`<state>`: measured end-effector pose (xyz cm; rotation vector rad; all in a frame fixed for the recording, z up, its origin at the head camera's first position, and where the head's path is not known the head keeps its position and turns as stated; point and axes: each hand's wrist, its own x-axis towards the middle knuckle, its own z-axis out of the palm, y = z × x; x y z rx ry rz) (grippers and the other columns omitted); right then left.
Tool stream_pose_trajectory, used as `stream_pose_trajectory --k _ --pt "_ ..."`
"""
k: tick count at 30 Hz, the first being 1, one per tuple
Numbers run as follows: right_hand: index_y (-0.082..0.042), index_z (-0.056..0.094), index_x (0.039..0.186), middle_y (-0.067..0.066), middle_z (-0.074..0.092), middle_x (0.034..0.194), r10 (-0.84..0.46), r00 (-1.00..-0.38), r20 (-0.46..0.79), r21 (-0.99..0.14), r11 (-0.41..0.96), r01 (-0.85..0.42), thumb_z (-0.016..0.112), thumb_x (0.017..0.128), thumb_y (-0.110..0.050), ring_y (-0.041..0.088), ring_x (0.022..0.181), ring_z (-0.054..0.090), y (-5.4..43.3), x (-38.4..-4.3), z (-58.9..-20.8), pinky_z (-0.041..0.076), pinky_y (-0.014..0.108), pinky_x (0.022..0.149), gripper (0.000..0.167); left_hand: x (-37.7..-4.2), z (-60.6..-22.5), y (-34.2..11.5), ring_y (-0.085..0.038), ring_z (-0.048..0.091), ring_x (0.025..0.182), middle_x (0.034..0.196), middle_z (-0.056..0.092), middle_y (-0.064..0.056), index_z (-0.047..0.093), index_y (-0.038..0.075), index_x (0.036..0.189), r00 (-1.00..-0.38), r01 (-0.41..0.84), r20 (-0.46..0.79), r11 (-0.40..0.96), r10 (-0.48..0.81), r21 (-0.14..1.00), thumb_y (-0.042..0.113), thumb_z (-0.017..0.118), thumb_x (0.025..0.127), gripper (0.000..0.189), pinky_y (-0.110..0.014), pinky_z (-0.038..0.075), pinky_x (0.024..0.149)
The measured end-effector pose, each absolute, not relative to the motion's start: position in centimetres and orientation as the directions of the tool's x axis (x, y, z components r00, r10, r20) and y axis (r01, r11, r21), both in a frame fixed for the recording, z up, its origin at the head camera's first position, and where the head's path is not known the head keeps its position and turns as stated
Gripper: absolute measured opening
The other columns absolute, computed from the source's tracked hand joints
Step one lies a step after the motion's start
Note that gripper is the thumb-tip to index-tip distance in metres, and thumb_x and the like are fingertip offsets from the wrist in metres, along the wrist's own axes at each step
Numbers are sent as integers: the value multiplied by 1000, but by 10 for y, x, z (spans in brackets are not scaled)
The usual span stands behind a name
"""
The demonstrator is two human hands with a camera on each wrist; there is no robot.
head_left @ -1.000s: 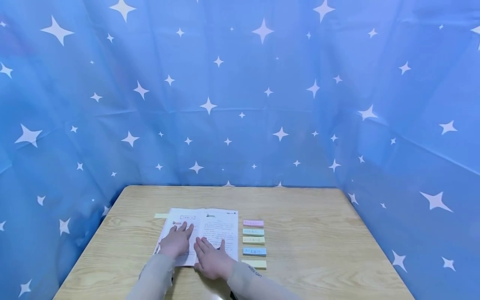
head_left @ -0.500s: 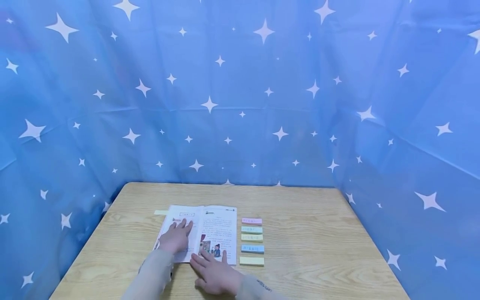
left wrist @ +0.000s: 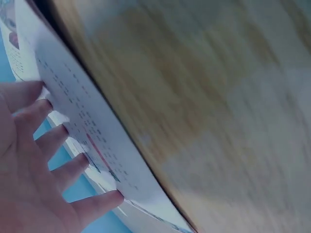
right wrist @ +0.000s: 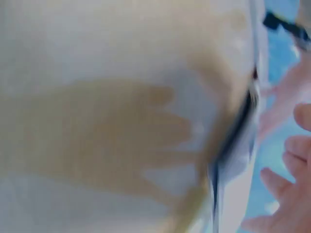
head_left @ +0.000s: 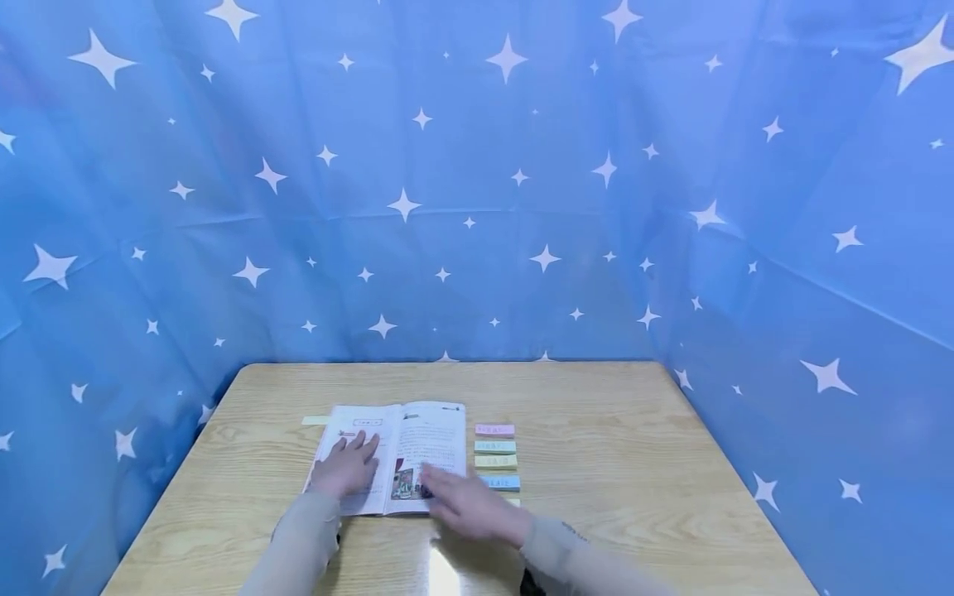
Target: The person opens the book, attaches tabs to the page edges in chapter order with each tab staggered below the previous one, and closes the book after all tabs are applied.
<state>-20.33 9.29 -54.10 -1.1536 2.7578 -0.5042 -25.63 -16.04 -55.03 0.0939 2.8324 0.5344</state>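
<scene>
"While the left arm reaches in, how does its hand lie?"

"The left hand [head_left: 345, 468] rests on the left page, fingers straight and spread, gripping nothing."

"And the other?"

"The right hand [head_left: 473, 503] stretches leftward over the near corner of the right page, fingers extended and holding nothing that I can see. Whether it touches the paper, I can't tell."

"What does it hide?"

"Part of the printed picture [head_left: 402, 484], and nearly all of the nearest yellow note [head_left: 514, 502]. The right wrist view is badly blurred, and both sleeves are cut off by the head view's lower edge."

"And the book [head_left: 428, 430] itself?"

"It lies unfolded on the bench [head_left: 633, 463], white pages up, with dark print too small to read. A pale strip [head_left: 316, 420] juts out past its left edge. Just right of it runs a column of notes: pink [head_left: 495, 430], green [head_left: 495, 447], yellow, blue [head_left: 501, 482], then that covered one."
</scene>
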Motion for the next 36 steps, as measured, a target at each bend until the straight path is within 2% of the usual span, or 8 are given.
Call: stream_pose_trajectory --k 3,5,10,12,18,22,26,36 --pt "-5 43 145 11 36 152 -616 -783 86 -369 711 -599 44 103 -29 30 135 41 113 -225 -533 31 62 106 48 -254 -550 -161 -52 13 140 156 25 -20 38 11 149 -960 12 -258 932 112 362 57 45 95 71 -79 11 100" --pt "-1 49 139 16 44 146 -533 -838 119 -430 733 -528 48 102 -25 33 122 54 126 -240 -533 41 55 102 44 -251 -551 -161 -54 13 139 155 24 -22 37 8 149 -957 13 -267 935 114 353 69 47 88 87 -79 12 100" --pt "3 61 125 20 57 128 -335 -932 141 -513 780 -358 59 95 -15 29 92 65 158 -276 -541 54 44 85 36 -248 -553 -156 -55 16 137 154 25 -26 37 4 148 -962 14 -253 947 99 320 77 56 76 105 -75 22 101" --pt "3 63 122 19 58 124 -291 -949 119 -496 811 -311 61 93 -13 26 94 66 168 -286 -544 54 44 84 33 -248 -553 -154 -56 16 137 154 24 -26 36 4 149 -964 14 -248 950 96 313 78 57 74 108 -76 24 99" --pt "3 70 109 13 64 108 -270 -961 59 -479 837 -264 69 85 -7 26 92 64 186 -302 -550 54 44 82 26 -248 -559 -147 -56 12 138 156 21 -25 33 5 150 -965 -14 -252 944 74 329 80 60 69 114 -81 20 95" --pt "0 73 102 8 65 99 -258 -966 28 -471 848 -241 74 82 -7 21 86 61 187 -304 -552 54 42 81 22 -247 -562 -145 -54 8 140 157 19 -24 32 6 151 -963 -58 -265 932 42 358 78 64 68 114 -83 13 95" --pt "-3 75 100 6 65 97 -251 -968 19 -465 855 -231 75 81 -7 18 84 59 186 -305 -551 54 41 78 19 -248 -563 -145 -54 6 140 157 18 -23 32 6 151 -963 -78 -267 924 27 375 76 65 68 114 -84 10 94" --pt "-8 75 97 0 62 90 -211 -978 -6 -448 875 -186 76 79 -8 13 77 56 186 -312 -552 53 36 72 18 -253 -557 -140 -53 7 140 156 20 -23 34 7 150 -970 -67 -243 924 29 375 74 67 68 111 -84 11 94"
